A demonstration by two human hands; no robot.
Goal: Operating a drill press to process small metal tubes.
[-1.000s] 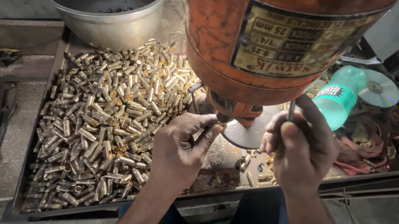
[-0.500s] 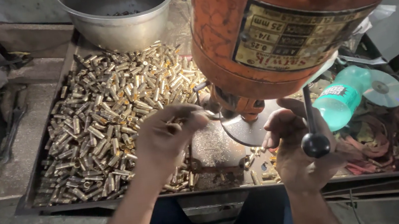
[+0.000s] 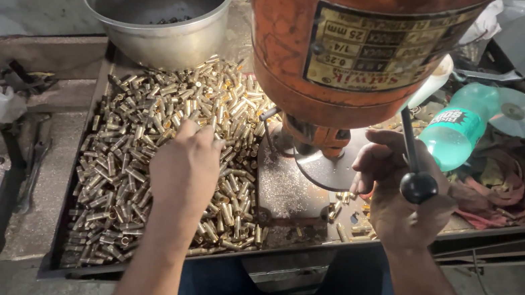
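Resting my left hand (image 3: 185,168) spread loosely on the brass casings (image 3: 139,136) near the worktop's left edge, my right hand (image 3: 399,197) grips the press lever (image 3: 415,175).

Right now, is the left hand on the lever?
No, the left hand rests on the brass pieces; the right hand is at the lever.

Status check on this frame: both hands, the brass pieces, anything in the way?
Left hand down on brass pieces, grip hidden. Right hand at black-knobbed lever. Orange machine head hides the work spot.
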